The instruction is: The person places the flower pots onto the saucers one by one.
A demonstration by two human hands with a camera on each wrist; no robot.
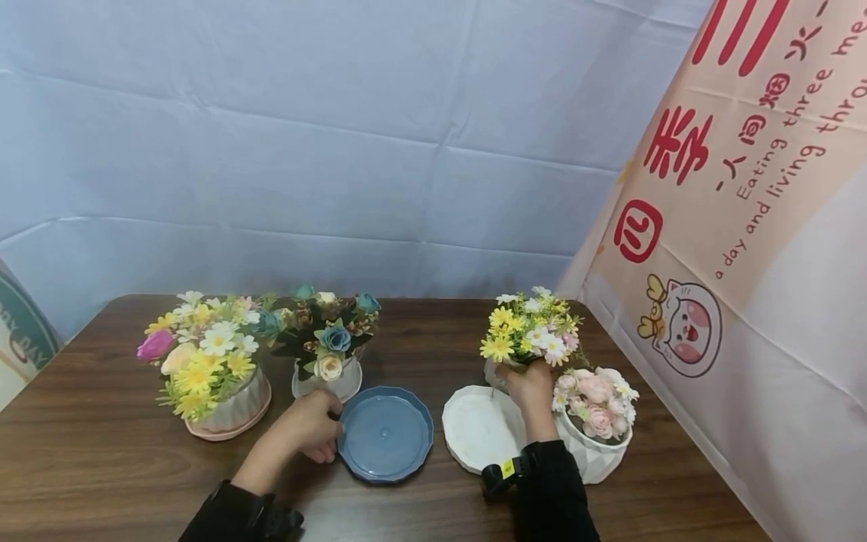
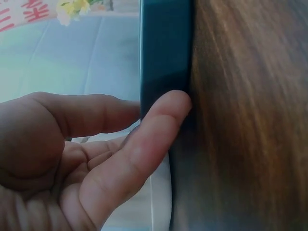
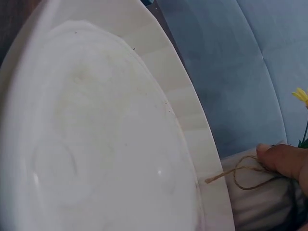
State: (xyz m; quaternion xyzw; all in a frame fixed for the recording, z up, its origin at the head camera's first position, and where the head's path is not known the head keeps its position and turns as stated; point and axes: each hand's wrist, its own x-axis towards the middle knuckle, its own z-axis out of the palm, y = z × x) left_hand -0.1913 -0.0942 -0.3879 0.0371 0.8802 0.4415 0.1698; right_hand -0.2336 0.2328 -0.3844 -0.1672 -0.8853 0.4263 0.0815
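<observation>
My left hand (image 1: 310, 426) pinches the left rim of a blue saucer (image 1: 386, 438) with a many-sided edge. In the left wrist view, the thumb lies at the saucer's upper edge and a finger (image 2: 139, 149) crosses its side. My right hand (image 1: 531, 388) grips a small pale flowerpot (image 1: 494, 374) of yellow, white and pink flowers (image 1: 528, 327), behind a white saucer (image 1: 477, 429). The thumb presses the pot beside a loop of twine (image 3: 245, 175) in the right wrist view. That hand's other fingers are mostly hidden.
A white faceted pot of pink flowers (image 1: 596, 410) stands right of my right wrist. At the left are a ribbed pot (image 1: 237, 406) of mixed flowers on a pink saucer and a white pot with blue roses (image 1: 335, 338). Cloth (image 1: 406, 150) hangs behind the wooden table (image 1: 81, 467).
</observation>
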